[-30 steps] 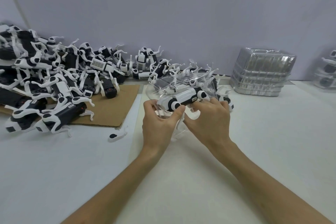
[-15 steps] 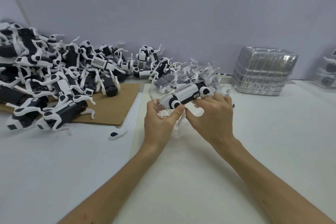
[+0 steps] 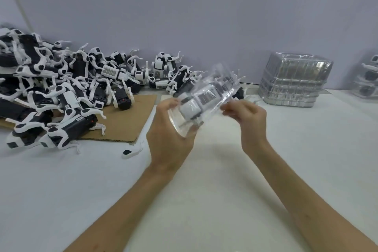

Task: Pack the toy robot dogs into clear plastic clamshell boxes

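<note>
White-and-black toy robot dog (image 3: 192,104) inside a tilted clear clamshell box (image 3: 216,96) — held above the table.

Both hands (image 3: 169,129) on a blurred clamshell box (image 3: 206,98) with toy dog (image 3: 190,106) inside

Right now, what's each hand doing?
Left hand: shut on the box with a dog inside.
Right hand: pinching the box's far end.

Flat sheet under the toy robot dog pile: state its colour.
Brown: the flat corrugated cardboard sheet is plain and unprinted, seen in the head view.
</note>
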Action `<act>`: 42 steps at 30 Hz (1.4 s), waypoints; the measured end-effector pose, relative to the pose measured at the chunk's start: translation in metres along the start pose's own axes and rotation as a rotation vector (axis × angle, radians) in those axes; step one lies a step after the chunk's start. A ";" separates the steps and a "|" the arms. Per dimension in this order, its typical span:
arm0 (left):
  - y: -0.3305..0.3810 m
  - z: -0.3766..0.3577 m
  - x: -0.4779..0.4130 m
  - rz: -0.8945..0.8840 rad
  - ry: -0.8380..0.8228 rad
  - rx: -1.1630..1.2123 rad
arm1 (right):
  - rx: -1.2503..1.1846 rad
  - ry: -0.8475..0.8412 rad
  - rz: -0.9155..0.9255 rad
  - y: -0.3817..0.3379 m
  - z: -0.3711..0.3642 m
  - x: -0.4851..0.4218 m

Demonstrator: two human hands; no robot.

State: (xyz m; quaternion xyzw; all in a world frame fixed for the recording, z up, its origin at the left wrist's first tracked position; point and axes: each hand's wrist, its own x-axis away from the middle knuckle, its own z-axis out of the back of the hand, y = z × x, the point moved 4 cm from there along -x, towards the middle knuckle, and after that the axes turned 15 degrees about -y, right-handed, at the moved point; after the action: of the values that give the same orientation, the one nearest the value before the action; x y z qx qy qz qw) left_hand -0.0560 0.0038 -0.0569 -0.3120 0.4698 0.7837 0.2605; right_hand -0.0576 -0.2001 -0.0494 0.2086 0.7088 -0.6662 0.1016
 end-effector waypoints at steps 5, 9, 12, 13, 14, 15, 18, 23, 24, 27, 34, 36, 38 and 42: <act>0.003 0.000 -0.005 -0.558 -0.049 -0.291 | -0.336 -0.309 -0.196 0.008 0.019 -0.013; 0.005 -0.003 -0.006 -0.557 -0.111 -0.208 | -0.170 -0.396 -0.057 0.002 0.026 -0.015; -0.001 0.003 -0.009 -0.175 -0.163 0.114 | -0.034 -0.338 0.008 -0.003 0.035 -0.018; -0.003 0.003 -0.010 -0.021 -0.191 0.264 | 0.035 -0.327 0.026 -0.006 0.037 -0.017; -0.007 0.000 -0.010 0.129 -0.210 0.414 | 0.096 -0.330 0.036 -0.009 0.037 -0.017; -0.012 -0.005 -0.010 0.286 -0.221 0.562 | 0.134 -0.342 0.030 -0.010 0.037 -0.017; -0.031 -0.024 -0.005 0.800 -0.357 0.943 | 0.172 -0.384 -0.133 -0.005 0.035 -0.018; -0.056 -0.022 0.000 0.948 -0.364 0.758 | 0.480 -0.421 -0.610 0.010 0.049 -0.012; -0.059 -0.018 -0.002 0.927 -0.344 0.724 | 0.553 -0.432 -0.665 0.011 0.055 -0.010; -0.059 -0.017 -0.006 0.830 -0.441 0.561 | 0.781 -0.459 -0.735 0.009 0.067 -0.008; -0.050 -0.022 -0.004 0.704 -0.544 0.295 | 1.006 -0.447 -0.109 -0.013 0.027 -0.008; -0.049 -0.022 -0.004 0.692 -0.530 0.280 | 1.080 -0.542 -0.125 -0.006 0.008 0.000; -0.048 -0.021 -0.003 0.683 -0.489 0.281 | 1.271 -0.641 -0.144 0.003 -0.007 0.007; -0.047 -0.019 -0.003 0.680 -0.448 0.320 | 1.389 -0.697 -0.258 0.001 -0.013 0.011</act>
State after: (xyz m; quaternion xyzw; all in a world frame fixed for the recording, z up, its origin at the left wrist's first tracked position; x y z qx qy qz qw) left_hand -0.0166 0.0061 -0.0884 0.0826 0.5933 0.7904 0.1284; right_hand -0.0651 -0.1855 -0.0539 -0.0807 0.0761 -0.9901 0.0861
